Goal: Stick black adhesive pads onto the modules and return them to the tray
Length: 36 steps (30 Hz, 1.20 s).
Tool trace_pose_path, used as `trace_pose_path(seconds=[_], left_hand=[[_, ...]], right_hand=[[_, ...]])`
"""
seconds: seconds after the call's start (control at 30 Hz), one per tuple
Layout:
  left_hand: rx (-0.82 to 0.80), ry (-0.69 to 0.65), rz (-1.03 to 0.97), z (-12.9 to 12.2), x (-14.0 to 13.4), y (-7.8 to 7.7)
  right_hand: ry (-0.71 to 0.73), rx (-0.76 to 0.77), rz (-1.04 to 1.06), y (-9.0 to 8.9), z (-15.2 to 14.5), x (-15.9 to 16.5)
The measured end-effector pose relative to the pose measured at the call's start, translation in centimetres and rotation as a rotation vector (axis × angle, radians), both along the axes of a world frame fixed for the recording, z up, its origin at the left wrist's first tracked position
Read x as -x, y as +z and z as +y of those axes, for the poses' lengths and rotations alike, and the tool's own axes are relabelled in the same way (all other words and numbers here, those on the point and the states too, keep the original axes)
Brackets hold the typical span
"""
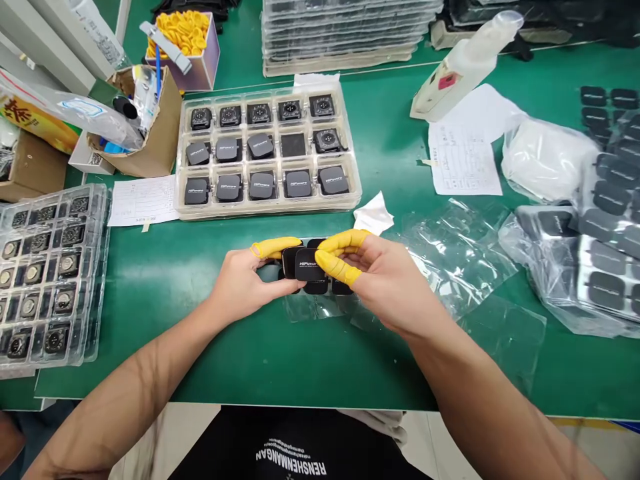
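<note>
In front of me, my left hand [243, 281] pinches a dark square watch case [289, 263] by its edges, with a yellow finger cot on one finger. My right hand [387, 277], with yellow cots on thumb and fingers, pinches a black rounded-square film [309, 265] printed "HiFuture". The film overlaps the watch case; whether they touch I cannot tell. Below both hands lies a clear sheet bearing several more black films [317, 287]. Beyond them stands a tray [270, 212] of watch cases, several topped with the same printed film; one compartment shows a plain dark square [293, 145].
Another watch tray [103, 267] is at left, near cardboard boxes [165, 127] and a box of yellow finger cots [185, 37]. To the right lie clear plastic sheets [450, 253], bagged film sheets [607, 267] and a white bottle [463, 73]. Stacked trays [345, 33] stand behind.
</note>
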<state>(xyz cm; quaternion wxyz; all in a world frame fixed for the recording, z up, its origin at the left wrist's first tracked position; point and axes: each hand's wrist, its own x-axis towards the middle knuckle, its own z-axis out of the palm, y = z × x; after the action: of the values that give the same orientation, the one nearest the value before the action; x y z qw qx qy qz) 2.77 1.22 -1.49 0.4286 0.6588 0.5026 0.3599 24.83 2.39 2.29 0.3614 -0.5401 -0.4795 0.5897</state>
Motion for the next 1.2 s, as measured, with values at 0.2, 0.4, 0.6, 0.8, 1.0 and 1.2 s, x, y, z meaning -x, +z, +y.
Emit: trace_pose_path(seconds=[0.2, 0.4, 0.6, 0.8, 1.0, 1.2], left_hand=[[-0.012, -0.052, 0.038, -0.1, 0.0, 0.1], [-0.045, -0.061, 0.071, -0.1, 0.0, 0.1], [-0.057, -0.059, 0.077, -0.2, 0.0, 0.0], [-0.043, -0.05, 0.097, -0.1, 0.0, 0.2], [0.005, -0.044, 0.049, 0.0, -0.1, 0.3], [0.03, -0.073, -0.026, 0.0, 0.0, 0.3]], right_hand=[[-0.022, 0.14, 0.071, -0.8, -0.1, 0.9], [-0.033, 0.122, 0.087, -1.1, -0.1, 1.1], [-0.05, 0.144, 0.104, -1.2, 0.0, 1.3], [-0.04, 0.13, 0.078, -1.1, -0.1, 1.3], [-0.028, -0.05, -0.235, -1.1, -0.3, 1.0], [0.071, 0.009, -0.016, -1.9, -0.1, 1.8]])
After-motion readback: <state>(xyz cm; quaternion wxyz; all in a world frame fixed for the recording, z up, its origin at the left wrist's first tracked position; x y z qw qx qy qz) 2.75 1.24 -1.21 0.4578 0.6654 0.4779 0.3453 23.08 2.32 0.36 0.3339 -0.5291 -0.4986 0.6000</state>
